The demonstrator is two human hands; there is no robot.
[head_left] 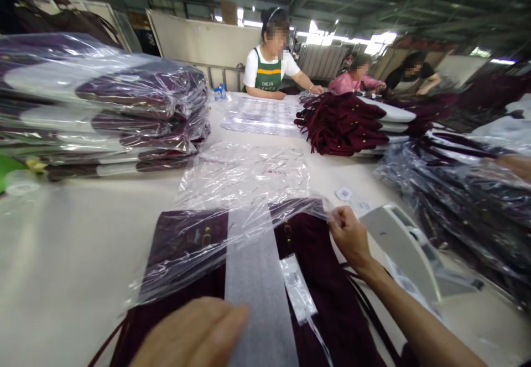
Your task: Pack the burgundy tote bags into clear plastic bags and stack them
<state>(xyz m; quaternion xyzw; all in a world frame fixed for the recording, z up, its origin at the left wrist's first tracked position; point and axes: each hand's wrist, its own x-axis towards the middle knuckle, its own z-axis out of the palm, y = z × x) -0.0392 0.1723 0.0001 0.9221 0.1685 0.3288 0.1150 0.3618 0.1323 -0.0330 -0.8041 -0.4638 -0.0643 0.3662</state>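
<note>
A dark maroon item with gold hardware (pixel 332 284) lies in front of me, crossed by a grey-white strip (pixel 255 267). Clear plastic (pixel 186 256) covers its far part and spreads onto the table beyond. My right hand (pixel 349 234) pinches the plastic edge at the item's far right corner. Low in the view, my left hand (pixel 194 331) is blurred over the item and strip; its fingers look close together, but whether it grips anything is unclear. A white tag in a small clear sleeve (pixel 297 288) rests right of the strip.
Plastic-wrapped maroon items (pixel 103 101) are stacked at the left. Unwrapped maroon items (pixel 348 124) lie across the table, more wrapped ones (pixel 464 206) at the right. A pale grey device (pixel 402 245) sits beside my right forearm. A person in a green apron (pixel 267 74) and others work opposite.
</note>
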